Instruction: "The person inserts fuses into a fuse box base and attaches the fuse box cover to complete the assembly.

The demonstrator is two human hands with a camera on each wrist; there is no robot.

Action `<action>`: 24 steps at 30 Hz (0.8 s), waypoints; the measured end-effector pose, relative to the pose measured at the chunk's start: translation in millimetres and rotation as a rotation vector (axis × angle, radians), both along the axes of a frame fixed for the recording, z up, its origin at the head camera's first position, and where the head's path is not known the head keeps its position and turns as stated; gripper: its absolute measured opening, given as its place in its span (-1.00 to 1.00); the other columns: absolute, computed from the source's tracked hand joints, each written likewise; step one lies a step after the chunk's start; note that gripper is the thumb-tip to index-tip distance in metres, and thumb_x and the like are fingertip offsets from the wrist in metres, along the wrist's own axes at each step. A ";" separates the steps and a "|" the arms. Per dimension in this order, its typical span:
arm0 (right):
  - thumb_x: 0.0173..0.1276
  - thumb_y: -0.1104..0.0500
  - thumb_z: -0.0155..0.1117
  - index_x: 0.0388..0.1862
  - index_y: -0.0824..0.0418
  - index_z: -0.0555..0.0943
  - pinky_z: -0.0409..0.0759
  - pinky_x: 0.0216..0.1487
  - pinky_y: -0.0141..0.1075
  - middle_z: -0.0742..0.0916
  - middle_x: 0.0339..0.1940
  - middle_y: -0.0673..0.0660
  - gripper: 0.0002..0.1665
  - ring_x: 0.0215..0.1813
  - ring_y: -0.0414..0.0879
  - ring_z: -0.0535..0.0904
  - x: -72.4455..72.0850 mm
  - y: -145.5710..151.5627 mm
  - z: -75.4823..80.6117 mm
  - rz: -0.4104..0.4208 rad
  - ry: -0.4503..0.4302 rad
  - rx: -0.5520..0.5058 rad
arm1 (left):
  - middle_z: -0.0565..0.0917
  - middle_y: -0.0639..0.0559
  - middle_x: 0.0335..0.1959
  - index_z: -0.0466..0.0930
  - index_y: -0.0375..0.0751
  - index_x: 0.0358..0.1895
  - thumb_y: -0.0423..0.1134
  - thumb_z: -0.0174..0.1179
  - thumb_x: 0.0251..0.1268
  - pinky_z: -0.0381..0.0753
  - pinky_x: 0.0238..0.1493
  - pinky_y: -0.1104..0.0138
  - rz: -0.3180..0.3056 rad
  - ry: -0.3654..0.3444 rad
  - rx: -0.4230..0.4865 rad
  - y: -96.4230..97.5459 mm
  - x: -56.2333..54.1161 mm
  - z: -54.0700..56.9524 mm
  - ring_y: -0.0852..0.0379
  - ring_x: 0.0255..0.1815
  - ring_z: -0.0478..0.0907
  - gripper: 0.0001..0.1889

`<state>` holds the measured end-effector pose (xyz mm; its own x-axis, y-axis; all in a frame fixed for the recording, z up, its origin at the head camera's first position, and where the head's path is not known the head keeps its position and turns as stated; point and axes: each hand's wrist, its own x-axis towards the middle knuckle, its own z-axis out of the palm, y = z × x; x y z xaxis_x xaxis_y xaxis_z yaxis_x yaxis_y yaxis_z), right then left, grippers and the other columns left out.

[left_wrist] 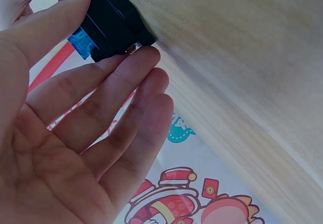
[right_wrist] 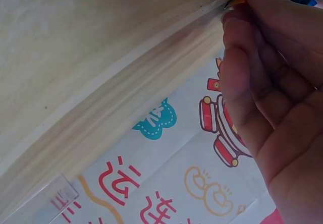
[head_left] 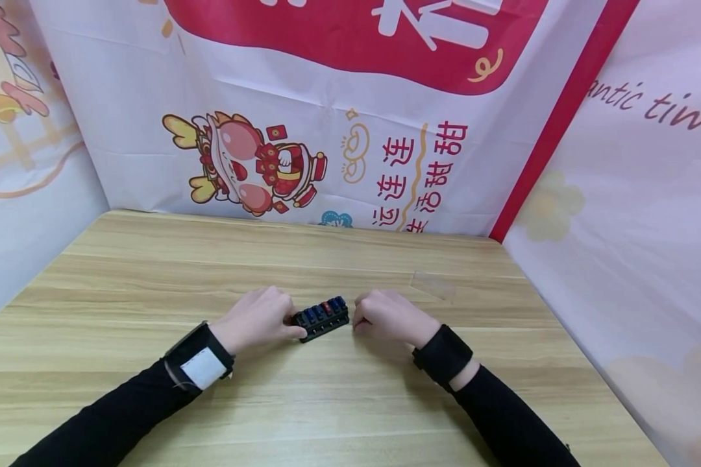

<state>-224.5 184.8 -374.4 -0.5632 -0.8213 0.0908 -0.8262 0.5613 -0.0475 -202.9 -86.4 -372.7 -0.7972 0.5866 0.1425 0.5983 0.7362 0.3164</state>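
A black fuse block (head_left: 329,325) lies on the table between the hands, with a row of several blue blade fuses and a red one (head_left: 326,307) on top. My left hand (head_left: 261,320) pinches the block's left end between thumb and fingers. In the left wrist view, the black housing (left_wrist: 118,24) shows a translucent blue fuse (left_wrist: 81,42) beside the thumb. Just off the block's right end is my right hand (head_left: 390,316). Its thumb and forefinger pinch a small orange blade fuse (right_wrist: 236,1), mostly covered by the fingertips.
The wood-grain table (head_left: 339,402) carries a thin clear plastic piece (head_left: 434,286) beyond the right hand. A printed cloth (head_left: 304,84) hangs along the back edge, and pale cloths stand on both sides.
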 end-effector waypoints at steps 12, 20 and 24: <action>0.25 0.30 0.37 -0.59 0.04 0.61 0.17 -0.57 -0.46 0.43 -0.56 -0.10 -0.74 -0.59 -0.31 0.21 1.5 -2.9 -2.0 -0.018 0.059 -0.046 | 0.40 0.25 -0.76 0.55 0.04 -0.64 0.03 0.44 0.12 0.20 -0.67 0.38 -0.009 0.006 0.007 -0.5 -0.1 0.4 0.32 -0.74 0.26 -0.67; 0.15 0.30 0.40 -0.60 0.05 0.55 0.28 -0.56 -0.44 0.49 -0.53 -0.11 -0.75 -0.59 -0.31 0.30 -0.1 -2.8 -3.2 -0.038 0.082 -0.087 | 0.34 0.24 -0.79 0.52 0.04 -0.68 0.02 0.45 0.11 0.15 -0.68 0.39 -0.007 0.005 0.008 -0.8 1.0 1.1 0.32 -0.76 0.21 -0.64; 0.09 0.31 0.34 -0.61 0.06 0.53 0.30 -0.58 -0.43 0.48 -0.56 -0.12 -0.78 -0.61 -0.30 0.32 -0.3 -3.0 -2.6 -0.055 0.104 -0.106 | 0.35 0.25 -0.79 0.53 0.04 -0.67 0.02 0.44 0.12 0.15 -0.68 0.39 -0.011 0.004 0.015 -1.1 1.3 0.9 0.32 -0.76 0.22 -0.66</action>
<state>-224.8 181.7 -377.0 -0.5906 -0.7720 0.2350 -0.7976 0.6027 -0.0248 -201.5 -87.5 -371.8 -0.7901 0.5933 0.1544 0.6076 0.7245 0.3255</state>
